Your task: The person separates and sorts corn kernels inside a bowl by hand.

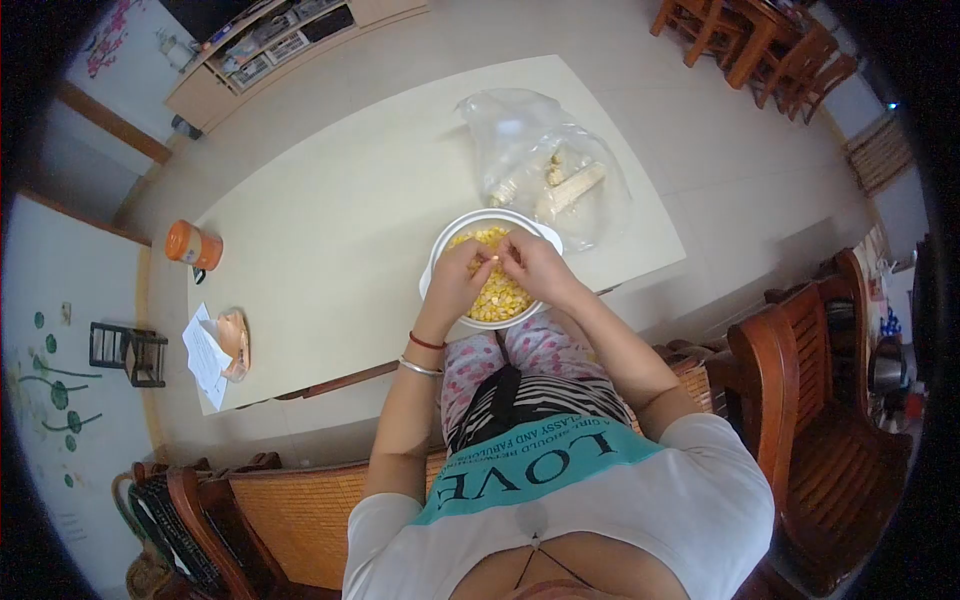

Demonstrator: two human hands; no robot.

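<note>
Yellow kernels (500, 299), probably corn, sit in a loose, lumpy layer inside a white bowl (439, 247): round, smooth-rimmed, with small lug handles on the sides. Bowl is at the near edge of the table, overhanging toward our lap; can't tell which of the two carries its weight.

Left hand (462, 273) and right hand (533, 266) are both over the bowl, fingers curled in, fingertips meeting above the kernels. There's a small pale bit (495, 258) right at the tips; we can't tell which hand grips it, or if both do. Left wrist has a red cord (427, 341) and a shiny metal bangle (420, 367).

Just beyond the bowl, toward the right: clear plastic bag (508, 125), thin, crumpled, glossy. Pale, rough cob pieces (578, 190) lie in or on it, can't tell which; the longest is a straight cylinder.

Table (320, 230) is cream, flat, smooth. At its left end we have an orange canister (190, 244), rounded, and nearer us a white sheet (204, 358), creased, touching a tan pack (235, 345).

Around us: bench (310, 515) with woven panel, slatted chair (810, 440) in dark polished wood, pale tiled floor (640, 110).
</note>
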